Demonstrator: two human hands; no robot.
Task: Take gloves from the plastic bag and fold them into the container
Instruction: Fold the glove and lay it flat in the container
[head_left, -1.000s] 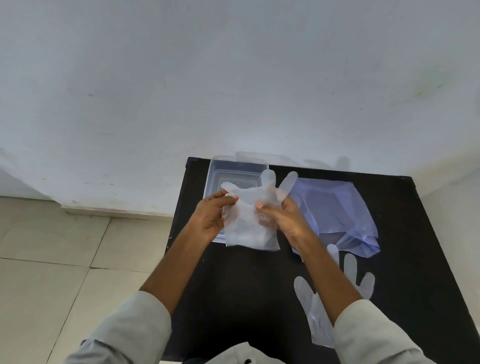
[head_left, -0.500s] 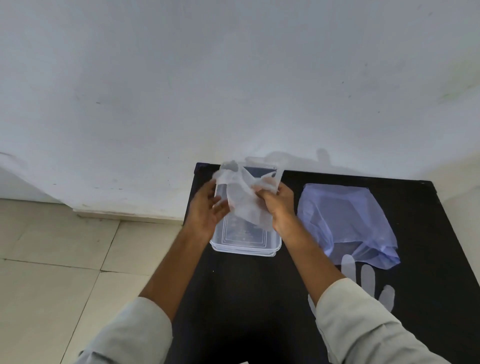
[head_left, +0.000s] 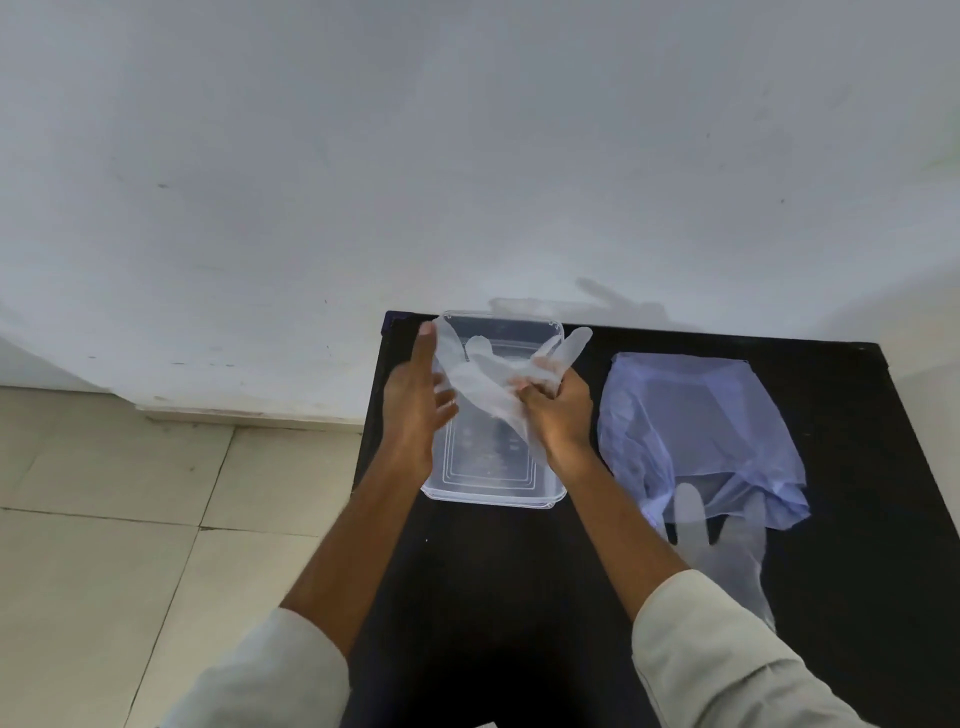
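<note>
Clear plastic glove (head_left: 488, 387) is held above the container (head_left: 493, 491): the left hand (head_left: 415, 410) is spread wide against it, the right hand (head_left: 558, 415) pinched on it. Further right, the plastic bag (head_left: 696, 431) is lain on the black table (head_left: 857, 467), with another glove (head_left: 727, 551) at its near edge

Translucent, milky white for the glove (head_left: 485, 387) held between the hands, the container showing faintly through it. Clear and colourless for the container (head_left: 493, 491), with thin raised rectangular outlines and small embossed marks on its floor. Pale lavender-blue for the plastic bag (head_left: 696, 415), lighter along the creases and deeper at the crumpled lower edge. Cloudy, see-through white for the second glove (head_left: 732, 551), greyed by the dark top beneath. Plain matt black for the table (head_left: 519, 597). Off-white, faintly bluish wall (head_left: 467, 156) with a few small dark specks. Beige floor tiles (head_left: 104, 519) with darker grout lines. Light cream-grey sleeves (head_left: 717, 665)
</note>
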